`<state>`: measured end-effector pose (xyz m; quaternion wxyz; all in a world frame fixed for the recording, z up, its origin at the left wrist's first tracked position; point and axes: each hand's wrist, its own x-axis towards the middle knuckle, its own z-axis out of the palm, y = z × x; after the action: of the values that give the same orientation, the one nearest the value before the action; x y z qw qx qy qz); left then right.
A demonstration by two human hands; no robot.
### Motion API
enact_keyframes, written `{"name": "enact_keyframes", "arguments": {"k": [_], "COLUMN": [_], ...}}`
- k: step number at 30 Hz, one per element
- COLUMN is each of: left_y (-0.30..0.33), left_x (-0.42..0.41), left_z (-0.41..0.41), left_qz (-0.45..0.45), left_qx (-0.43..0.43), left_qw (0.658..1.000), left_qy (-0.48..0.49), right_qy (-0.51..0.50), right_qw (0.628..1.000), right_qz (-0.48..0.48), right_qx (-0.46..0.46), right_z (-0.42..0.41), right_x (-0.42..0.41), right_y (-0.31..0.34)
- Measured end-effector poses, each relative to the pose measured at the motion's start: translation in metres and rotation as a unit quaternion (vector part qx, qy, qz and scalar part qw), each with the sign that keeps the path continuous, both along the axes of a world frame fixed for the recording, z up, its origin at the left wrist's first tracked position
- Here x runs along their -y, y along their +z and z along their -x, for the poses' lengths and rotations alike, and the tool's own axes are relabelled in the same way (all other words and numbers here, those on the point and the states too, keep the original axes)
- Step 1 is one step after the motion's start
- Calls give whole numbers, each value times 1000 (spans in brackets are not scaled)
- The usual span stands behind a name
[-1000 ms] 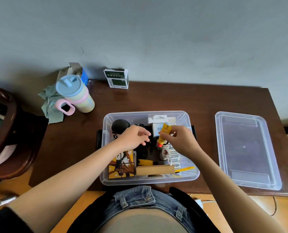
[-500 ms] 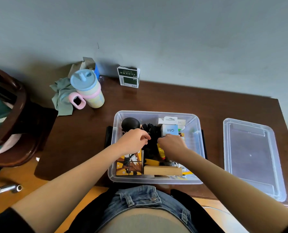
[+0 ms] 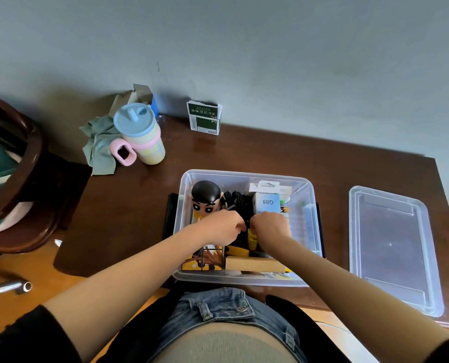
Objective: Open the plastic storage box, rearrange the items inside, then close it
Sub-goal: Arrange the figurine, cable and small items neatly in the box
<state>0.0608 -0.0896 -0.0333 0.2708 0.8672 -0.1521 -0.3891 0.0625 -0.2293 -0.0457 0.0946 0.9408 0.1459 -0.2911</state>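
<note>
**A:** Your storage box (image 3: 247, 280) sits at the near edge of the table (image 3: 129, 221), right in front of your lap, and its lid (image 3: 391, 247) lies flat at the table's right end, well apart from it. That placing makes sense to me: the lid is out of your way, yet within reach for closing.

**B:** And my hands?

**A:** Both are down inside the box, near its middle, knuckles up and almost touching each other. Your left hand (image 3: 222, 227) is curled, fingertips tucked among the black cords (image 3: 235, 201); whether it has hold of anything I cannot tell. Your right hand (image 3: 269, 227) is curled too, and a yellow tube (image 3: 252, 239) stands just under it. It looks as if you are seating that tube upright in the gap, but the fingers hide the contact, so I won't say you grip it.

**B:** What surrounds them?

**A:** The cartoon figurine (image 3: 206, 199) stands in the far left corner of the box, and the pale blue carton (image 3: 267, 203) stands toward the far wall, just beyond your right hand. The picture cube (image 3: 202, 259) and wooden block (image 3: 254, 263) lie along the near wall. The right end of the box holds little that I can make out. I judge you are mid-rearranging; closing is not yet begun.
</note>
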Motion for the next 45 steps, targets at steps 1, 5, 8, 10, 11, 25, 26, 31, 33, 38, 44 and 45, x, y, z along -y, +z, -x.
{"name": "enact_keyframes", "arguments": {"k": [1,5,8,10,11,25,26,31,33,38,44,45], "left_y": [0,1,-1,-4,-5,-19,-20,-26,-27,-30,-23,-21], "left_x": [2,4,2,2,2,28,29,33,33,30,16,10], "left_z": [0,-1,0,1,1,3,2,-1,-2,-5,-5,-6], "left_qz": [-4,-17,-35,-44,-48,-161,-163,-163,-164,-171,-81,-64], "left_qx": [-6,-9,-7,-9,-11,53,55,64,55,45,3,-4], "left_qw": [1000,1000,999,998,998,968,967,962,961,958,993,996], "left_qy": [-8,-15,-27,-39,-44,-184,-188,-209,-216,-227,-88,-65], "right_qy": [-2,15,31,22,15,-179,-178,-136,-117,-13,66,80], "right_qw": [1000,1000,999,997,996,949,952,979,987,997,986,983], "right_qz": [-3,-9,-17,-42,-60,-218,-208,-132,-104,7,111,119], "right_qx": [3,19,42,58,69,140,133,68,18,-81,-108,-114], "right_z": [0,4,7,10,10,18,19,20,19,20,30,31], "right_x": [1,2,2,5,6,75,76,78,79,75,61,60], "right_y": [-1,-6,-8,-7,-4,60,59,58,58,59,51,49]}}
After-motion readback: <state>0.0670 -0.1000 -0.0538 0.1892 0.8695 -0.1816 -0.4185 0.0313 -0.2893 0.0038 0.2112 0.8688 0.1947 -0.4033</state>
